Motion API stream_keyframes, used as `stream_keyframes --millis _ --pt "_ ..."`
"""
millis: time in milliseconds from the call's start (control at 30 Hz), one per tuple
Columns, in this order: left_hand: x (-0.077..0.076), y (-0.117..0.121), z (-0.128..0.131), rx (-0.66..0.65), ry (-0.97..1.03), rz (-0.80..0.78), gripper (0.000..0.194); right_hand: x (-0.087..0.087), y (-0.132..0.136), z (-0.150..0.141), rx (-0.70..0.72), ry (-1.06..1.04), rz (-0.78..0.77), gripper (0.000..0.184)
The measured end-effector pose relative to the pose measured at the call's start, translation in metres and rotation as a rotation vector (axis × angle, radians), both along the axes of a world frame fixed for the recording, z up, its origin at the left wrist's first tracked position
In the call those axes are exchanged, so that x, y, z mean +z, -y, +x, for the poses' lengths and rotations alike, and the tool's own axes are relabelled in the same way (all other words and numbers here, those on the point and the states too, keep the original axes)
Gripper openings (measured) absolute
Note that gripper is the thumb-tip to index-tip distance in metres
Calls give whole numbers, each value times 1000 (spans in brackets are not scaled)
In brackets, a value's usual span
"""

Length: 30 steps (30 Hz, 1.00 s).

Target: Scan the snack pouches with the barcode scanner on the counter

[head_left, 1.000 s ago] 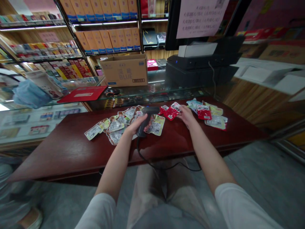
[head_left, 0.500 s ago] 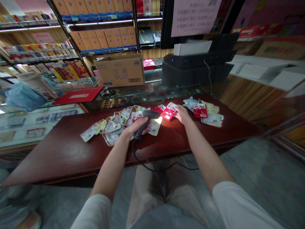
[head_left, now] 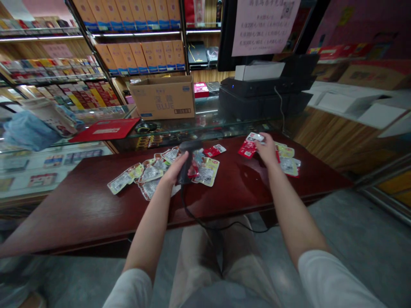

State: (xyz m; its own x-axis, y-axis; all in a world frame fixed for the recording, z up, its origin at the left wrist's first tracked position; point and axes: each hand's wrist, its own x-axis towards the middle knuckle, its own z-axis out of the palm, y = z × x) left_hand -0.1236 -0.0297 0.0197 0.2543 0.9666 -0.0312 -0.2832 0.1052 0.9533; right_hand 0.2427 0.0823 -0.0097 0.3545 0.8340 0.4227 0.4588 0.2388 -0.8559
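My left hand point(head_left: 177, 170) is wrapped round the handle of a black barcode scanner point(head_left: 185, 164), held over the left pile of packets; its cable hangs down past the table edge. In my right hand point(head_left: 267, 149) is a red-and-white snack packet point(head_left: 247, 149), gripped by its right side, close to the right group of packets point(head_left: 289, 164). Several clear and yellow packets point(head_left: 150, 173) lie spread to the left of the scanner. A yellow packet point(head_left: 207, 171) and a red packet point(head_left: 215, 150) lie just right of it. My right hand partly covers the right group.
The dark red wooden table point(head_left: 80, 192) spans the front. Behind it are a glass counter with a cardboard box point(head_left: 162, 98), a red folder point(head_left: 105, 129) and a black till machine point(head_left: 257, 100). The black cable point(head_left: 224, 228) droops in front of the table edge.
My right hand has moved right with the red-and-white packet, from beside the scanner to the right group. The scanner has shifted slightly left and turned, and its light no longer shows on the table.
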Motion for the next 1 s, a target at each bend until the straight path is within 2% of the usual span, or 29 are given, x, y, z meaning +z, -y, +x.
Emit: stream_keyframes --millis 100,233,400,533,633,667,733,800,867,933,1000 --pt "3 -2 -3 82 13 -7 52 11 -3 47 -182 191 -90 50" --pt "5 1 -1 135 2 -43 49 5 -4 77 -235 407 -228 48" --pt "3 13 -3 161 81 -97 47 -14 5 68 -275 588 -333 52" --pt "2 21 -7 148 148 -78 53 -16 15 49 -348 590 -257 47" --pt "0 20 -7 125 192 -55 56 -13 18 18 -274 532 -91 38" --pt "-1 18 -7 117 198 -43 57 -14 19 1 -199 486 -34 35" --pt "-3 14 -5 107 195 -14 55 -16 21 -43 55 353 17 27" --pt "-5 10 -2 99 184 3 54 -20 24 -93 346 207 -58 18" --pt "-4 7 1 107 166 1 52 -24 27 -141 542 117 -155 13" --pt "-1 4 2 126 125 0 52 -26 30 -179 632 91 -195 12" --pt "4 2 -2 162 69 25 54 -25 33 -202 641 128 -199 14"
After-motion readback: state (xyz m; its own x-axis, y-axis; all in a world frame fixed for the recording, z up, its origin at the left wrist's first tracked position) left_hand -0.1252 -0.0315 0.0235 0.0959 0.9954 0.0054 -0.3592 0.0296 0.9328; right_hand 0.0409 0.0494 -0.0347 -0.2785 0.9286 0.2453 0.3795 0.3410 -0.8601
